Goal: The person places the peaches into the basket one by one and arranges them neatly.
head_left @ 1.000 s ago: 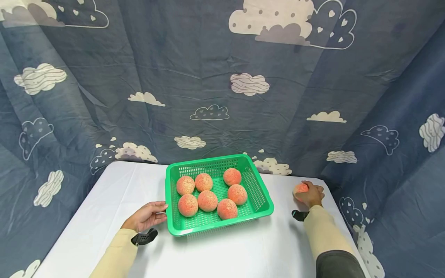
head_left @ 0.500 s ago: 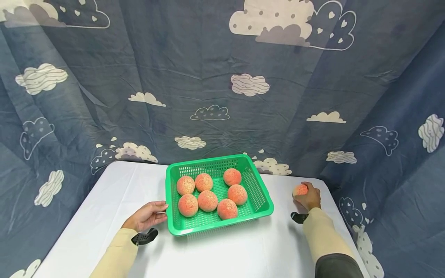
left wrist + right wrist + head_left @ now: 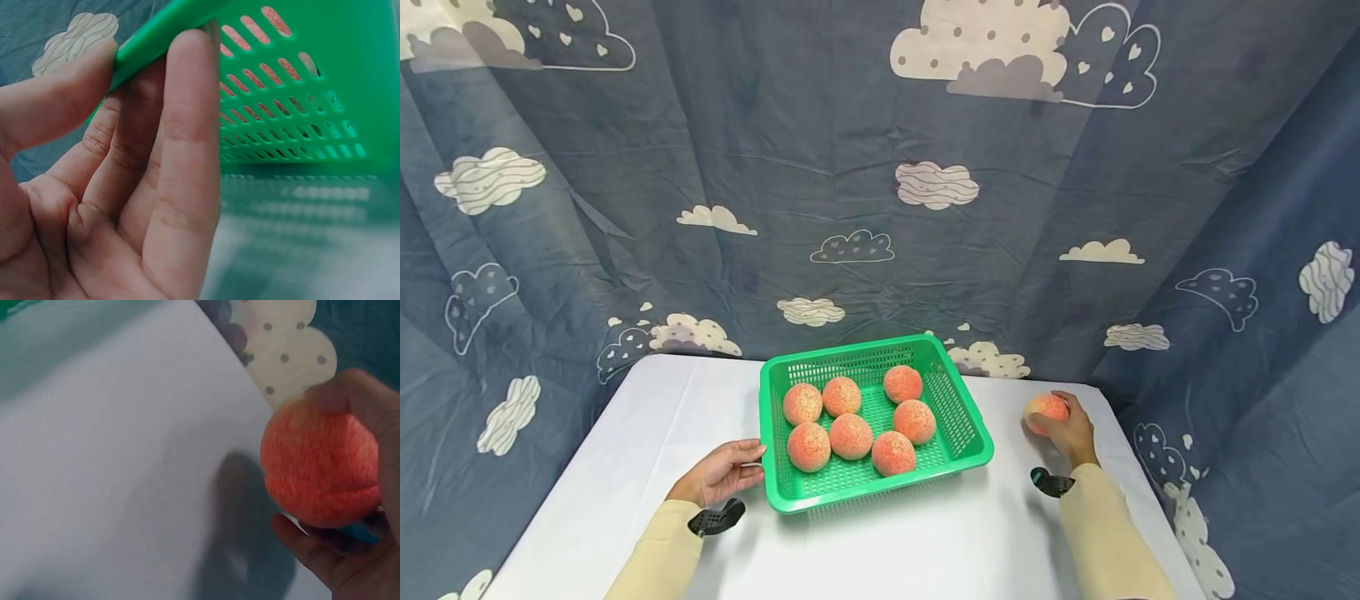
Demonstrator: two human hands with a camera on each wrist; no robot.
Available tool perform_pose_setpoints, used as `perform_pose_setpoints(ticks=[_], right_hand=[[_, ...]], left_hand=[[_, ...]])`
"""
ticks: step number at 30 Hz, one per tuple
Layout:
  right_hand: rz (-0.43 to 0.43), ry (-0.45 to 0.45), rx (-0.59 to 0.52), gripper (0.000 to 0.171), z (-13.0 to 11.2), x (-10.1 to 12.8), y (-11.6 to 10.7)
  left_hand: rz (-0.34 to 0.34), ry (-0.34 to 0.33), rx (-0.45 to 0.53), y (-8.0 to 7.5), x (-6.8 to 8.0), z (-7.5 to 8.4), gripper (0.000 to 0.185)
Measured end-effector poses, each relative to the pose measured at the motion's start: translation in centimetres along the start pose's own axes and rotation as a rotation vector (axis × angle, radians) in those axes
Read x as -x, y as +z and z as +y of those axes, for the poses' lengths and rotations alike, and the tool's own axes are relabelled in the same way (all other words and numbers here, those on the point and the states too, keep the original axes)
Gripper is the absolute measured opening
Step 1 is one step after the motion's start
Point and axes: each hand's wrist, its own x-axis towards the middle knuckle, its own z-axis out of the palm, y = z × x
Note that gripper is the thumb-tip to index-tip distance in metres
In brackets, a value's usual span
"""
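Observation:
A green plastic basket point(image 3: 880, 492) with slotted walls stands mid-table, several orange-pink peaches point(image 3: 851, 436) inside it. My left hand point(image 3: 721, 472) pinches the basket's left rim; in the left wrist view the thumb lies over the rim point(image 3: 156, 37) and the fingers beneath it. Over at the table's right side, my right hand point(image 3: 1073, 429) holds a single peach point(image 3: 1047, 413). Up close in the right wrist view, that peach point(image 3: 322, 465) sits between thumb and fingers, apart from the tabletop, with a shadow below.
A white cloth covers the table point(image 3: 925, 550). Behind and on both sides hangs a dark blue curtain point(image 3: 850, 125) with cloud prints, meeting the table's back edge. Black straps point(image 3: 717, 517) circle both wrists.
The right hand and its peach have shifted slightly left, and the wrist has turned a little so more of the peach shows. The left hand stays at the basket rim.

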Motion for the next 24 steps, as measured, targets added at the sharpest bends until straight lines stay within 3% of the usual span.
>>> perform_pose_setpoints(ticks=[6, 14, 24], right_hand=[[-0.015, -0.035, -0.029, 0.071, -0.9, 0.5, -0.2], [-0.075, -0.006, -0.148, 0.073, -2.8, 2.0, -0.4], [-0.124, -0.094, -0.256, 0.066, -5.1, 3.3, -0.3]], left_hand=[[0.005, 0.000, -0.016, 0.0, 0.0, 0.0, 0.017], [0.031, -0.003, -0.036, 0.2, -0.1, -0.1, 0.016], [0.054, -0.004, -0.020, 0.3, 0.0, 0.3, 0.014]])
